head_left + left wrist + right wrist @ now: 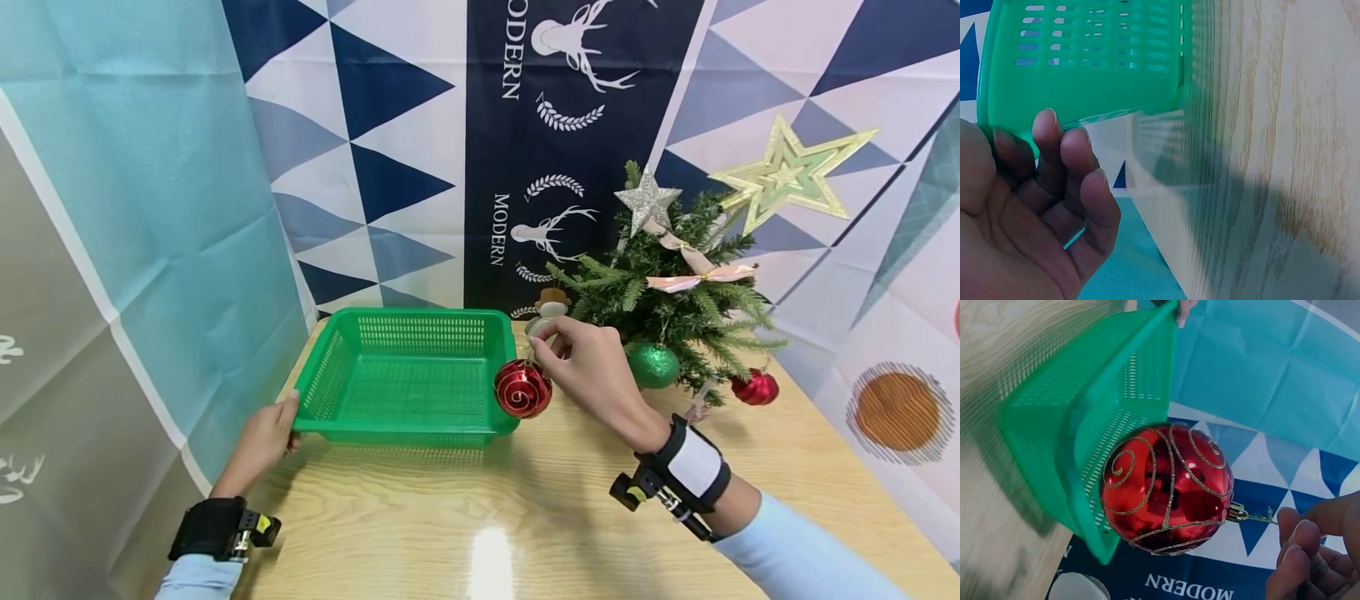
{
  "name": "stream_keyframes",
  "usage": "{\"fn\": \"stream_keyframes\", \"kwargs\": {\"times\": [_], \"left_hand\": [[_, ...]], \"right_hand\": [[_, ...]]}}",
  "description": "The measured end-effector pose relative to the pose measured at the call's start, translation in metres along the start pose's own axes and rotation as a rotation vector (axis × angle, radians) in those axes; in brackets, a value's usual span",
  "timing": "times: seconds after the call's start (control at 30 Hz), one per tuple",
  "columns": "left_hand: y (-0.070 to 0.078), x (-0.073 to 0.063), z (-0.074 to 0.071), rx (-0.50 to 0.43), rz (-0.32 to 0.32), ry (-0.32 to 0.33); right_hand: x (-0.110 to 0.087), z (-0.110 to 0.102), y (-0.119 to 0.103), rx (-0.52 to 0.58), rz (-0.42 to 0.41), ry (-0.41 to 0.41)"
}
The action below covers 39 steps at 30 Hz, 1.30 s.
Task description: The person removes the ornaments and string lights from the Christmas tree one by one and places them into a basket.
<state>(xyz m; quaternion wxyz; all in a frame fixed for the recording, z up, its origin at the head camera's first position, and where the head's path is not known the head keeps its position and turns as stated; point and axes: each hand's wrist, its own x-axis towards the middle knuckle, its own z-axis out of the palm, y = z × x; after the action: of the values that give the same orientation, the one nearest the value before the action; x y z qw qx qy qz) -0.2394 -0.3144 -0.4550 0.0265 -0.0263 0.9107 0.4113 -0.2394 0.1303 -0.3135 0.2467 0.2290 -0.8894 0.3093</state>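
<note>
Your right fingers (1294, 565) pinch the red ball's (522, 389) string (1260, 518) so it dangles; left fingers (1047, 134) hold the basket (420, 434), maybe to steady it.

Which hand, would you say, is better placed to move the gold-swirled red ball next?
Probably the right hand: it pinches the string of the red ball, while the left hand holds the left end of the basket.

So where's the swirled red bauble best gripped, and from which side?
Probably by the thin string on its gold cap, from above, as the right hand does: the bauble is round and glossy, so likely slippery, and hangs below, leaving that string exposed.
</note>
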Motion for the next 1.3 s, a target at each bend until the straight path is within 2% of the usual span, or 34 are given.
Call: {"fn": "stream_keyframes", "kwargs": {"times": [0.9,1.07,1.3], "left_hand": [[-0.003,0.001,0.001,-0.011,0.012,0.009],[-0.004,0.001,0.0,-0.011,0.002,0.012],[-0.003,0.0,0.001,-0.02,0.03,0.02]], "right_hand": [[0.018,0.027,-0.018,0.034,-0.005,-0.04],[0.022,0.035,-0.019,0.018,-0.015,-0.04],[0.024,0.049,-0.012,0.023,0.011,-0.069]]}}
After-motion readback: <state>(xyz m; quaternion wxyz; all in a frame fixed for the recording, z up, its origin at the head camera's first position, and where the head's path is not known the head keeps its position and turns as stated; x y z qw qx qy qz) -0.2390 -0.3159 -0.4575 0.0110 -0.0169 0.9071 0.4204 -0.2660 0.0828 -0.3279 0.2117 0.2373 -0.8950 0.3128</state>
